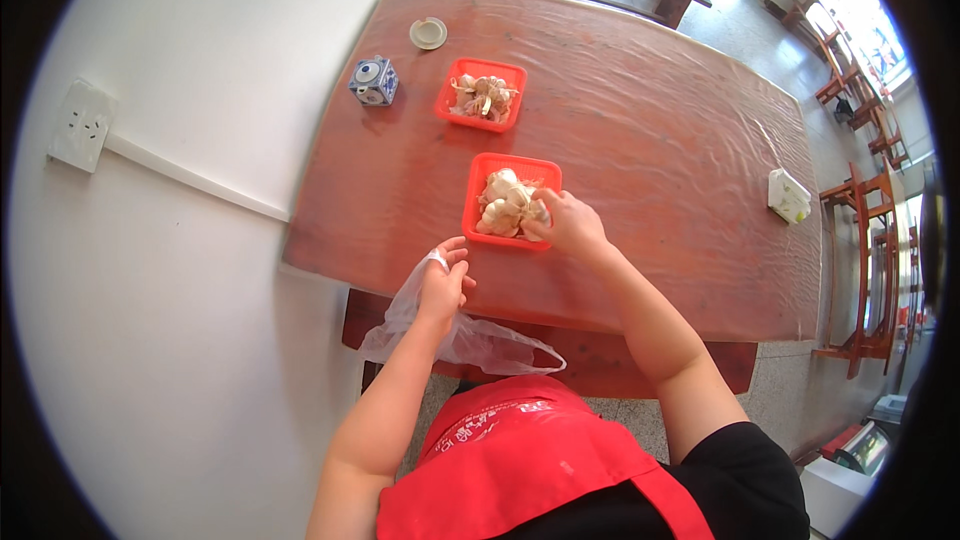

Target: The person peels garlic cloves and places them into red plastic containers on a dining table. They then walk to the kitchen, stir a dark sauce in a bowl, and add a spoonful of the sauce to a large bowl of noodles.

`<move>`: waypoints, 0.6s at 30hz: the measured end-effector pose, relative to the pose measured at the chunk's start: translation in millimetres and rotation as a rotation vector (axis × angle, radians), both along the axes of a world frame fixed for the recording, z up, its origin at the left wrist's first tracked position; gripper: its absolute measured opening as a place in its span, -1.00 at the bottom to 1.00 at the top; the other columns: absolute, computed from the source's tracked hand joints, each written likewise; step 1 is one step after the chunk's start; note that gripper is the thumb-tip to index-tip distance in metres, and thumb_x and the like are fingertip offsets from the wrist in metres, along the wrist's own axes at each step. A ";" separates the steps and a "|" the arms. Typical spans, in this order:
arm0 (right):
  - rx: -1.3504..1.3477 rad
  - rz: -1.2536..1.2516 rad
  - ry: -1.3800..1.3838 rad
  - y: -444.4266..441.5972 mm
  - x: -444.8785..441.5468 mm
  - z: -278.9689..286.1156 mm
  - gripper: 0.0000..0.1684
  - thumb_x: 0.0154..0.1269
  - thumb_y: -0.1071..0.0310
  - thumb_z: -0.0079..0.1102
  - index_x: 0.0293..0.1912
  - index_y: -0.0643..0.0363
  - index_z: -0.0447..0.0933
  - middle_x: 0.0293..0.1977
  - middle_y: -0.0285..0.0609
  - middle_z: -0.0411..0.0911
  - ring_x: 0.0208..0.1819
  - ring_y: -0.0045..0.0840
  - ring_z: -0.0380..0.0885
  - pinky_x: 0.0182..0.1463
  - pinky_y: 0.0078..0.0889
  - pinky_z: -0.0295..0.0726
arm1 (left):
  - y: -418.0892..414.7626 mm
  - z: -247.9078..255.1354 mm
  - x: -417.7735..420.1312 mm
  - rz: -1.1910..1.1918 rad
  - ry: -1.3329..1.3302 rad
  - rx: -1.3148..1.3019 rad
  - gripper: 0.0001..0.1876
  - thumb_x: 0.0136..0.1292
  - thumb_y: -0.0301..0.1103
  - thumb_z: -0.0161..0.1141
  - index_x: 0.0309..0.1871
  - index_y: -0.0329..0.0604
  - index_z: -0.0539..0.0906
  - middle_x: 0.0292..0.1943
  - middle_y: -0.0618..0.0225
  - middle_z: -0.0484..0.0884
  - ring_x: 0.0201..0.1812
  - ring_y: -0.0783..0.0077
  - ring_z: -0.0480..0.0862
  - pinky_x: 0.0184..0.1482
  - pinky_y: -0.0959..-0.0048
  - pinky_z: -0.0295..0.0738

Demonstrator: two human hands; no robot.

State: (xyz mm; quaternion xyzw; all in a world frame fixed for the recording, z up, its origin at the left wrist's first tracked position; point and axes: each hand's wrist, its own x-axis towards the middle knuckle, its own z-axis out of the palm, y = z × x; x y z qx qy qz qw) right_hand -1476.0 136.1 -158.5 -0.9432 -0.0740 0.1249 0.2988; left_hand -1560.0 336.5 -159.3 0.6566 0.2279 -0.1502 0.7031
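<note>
Garlic bulbs [504,199] fill a red plastic basket [512,241] near the table's front edge. My right hand [570,221] reaches over its right side, thumb and fingers around a bulb at the edge of the pile. To the left and nearer to me, my left hand [446,281] has a translucent plastic bag [469,345] hooked over it, the handle around the fingers. The bag hangs over the table edge and the bench. Farther back stands a second red basket [480,124] with garlic bulbs and loose papery skins [484,96].
A blue-and-white lidded jar [373,82] and a small pale dish [428,34] stand at the back left of the wooden table [645,165], beside the white wall. A tissue pack [788,196] lies at the right edge. A wooden bench [592,360] runs along the front.
</note>
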 end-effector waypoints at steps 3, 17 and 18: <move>-0.032 0.058 0.014 -1.5 -1.7 0.6 -0.41 0.00 -0.05 0.17 0.01 0.02 0.38 -0.27 -0.06 0.45 -0.20 -0.29 0.50 -0.19 -0.30 0.46 | 5.9 -3.9 -11.6 0.012 0.012 -0.030 -0.65 0.21 -0.49 -0.08 0.09 -0.14 0.34 -0.01 0.27 0.38 -0.47 0.66 0.47 -0.67 0.75 0.24; 0.448 -0.316 0.169 -13.0 17.4 -88.5 -0.40 0.20 0.04 0.01 0.08 0.30 0.29 -0.08 0.06 0.47 0.00 -0.29 0.44 0.03 -0.40 0.37 | 13.6 4.6 -85.1 0.080 0.016 -0.107 -0.74 0.21 -0.45 -0.05 -0.02 -0.12 0.41 -0.15 0.40 0.46 -0.45 0.70 0.44 -0.59 0.78 0.25; 0.480 -0.316 0.178 -11.9 18.4 -86.0 -0.41 0.20 0.05 0.01 0.07 0.30 0.30 -0.09 0.06 0.47 -0.01 -0.29 0.44 0.02 -0.39 0.37 | 15.1 7.1 -93.5 0.095 -0.003 -0.116 -0.75 0.22 -0.45 -0.05 -0.02 -0.13 0.41 -0.16 0.40 0.47 -0.45 0.70 0.44 -0.58 0.79 0.25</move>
